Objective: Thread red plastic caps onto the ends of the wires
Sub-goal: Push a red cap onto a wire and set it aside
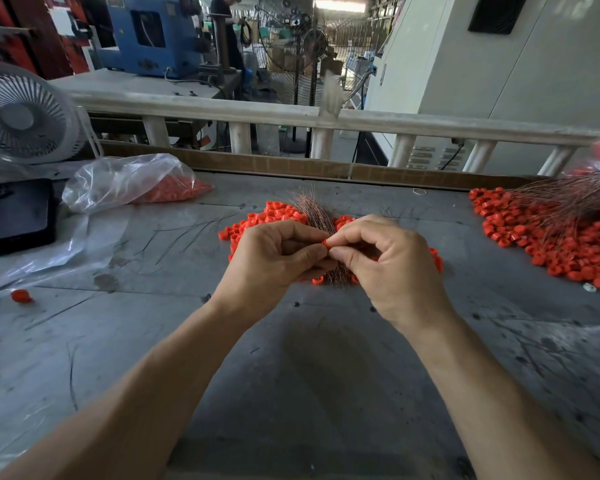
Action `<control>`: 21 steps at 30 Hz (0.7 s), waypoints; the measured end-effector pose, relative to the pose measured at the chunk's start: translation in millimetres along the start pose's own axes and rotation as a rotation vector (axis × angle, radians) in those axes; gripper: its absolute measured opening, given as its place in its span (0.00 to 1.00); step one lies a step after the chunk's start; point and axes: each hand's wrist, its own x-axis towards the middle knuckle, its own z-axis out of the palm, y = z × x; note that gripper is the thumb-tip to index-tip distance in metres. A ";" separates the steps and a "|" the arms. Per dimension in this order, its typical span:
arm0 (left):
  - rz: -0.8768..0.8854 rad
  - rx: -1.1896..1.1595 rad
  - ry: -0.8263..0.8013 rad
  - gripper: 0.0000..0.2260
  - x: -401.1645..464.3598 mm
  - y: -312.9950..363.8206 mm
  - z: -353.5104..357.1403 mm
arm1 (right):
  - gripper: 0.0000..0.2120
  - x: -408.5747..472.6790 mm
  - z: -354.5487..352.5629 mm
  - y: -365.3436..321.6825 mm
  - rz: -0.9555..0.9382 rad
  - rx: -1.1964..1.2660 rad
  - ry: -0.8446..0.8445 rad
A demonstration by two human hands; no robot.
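The grey worktop carries all task material. At its far left stand a fan and a black tablet, with a clear bag of red caps just to the right of them. At the far right lies a large heap of caps with wires already attached. A smaller pile of loose caps lies at the centre, with a bundle of copper wires standing up through it. Both hands work directly above this pile. The left hand is closed, its thumb and forefinger pinching at the meeting point. The right hand is closed, pinching a single cap between thumb and forefinger. The fingertips of both hands touch at that cap. Whether a wire has entered the cap cannot be told. One stray cap lies at the left of the worktop, near the plastic sheet.
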 end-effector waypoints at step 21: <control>-0.242 -0.274 -0.039 0.12 3.2 -0.6 -9.9 | 0.04 -3.2 19.0 -7.9 -0.150 -0.341 0.106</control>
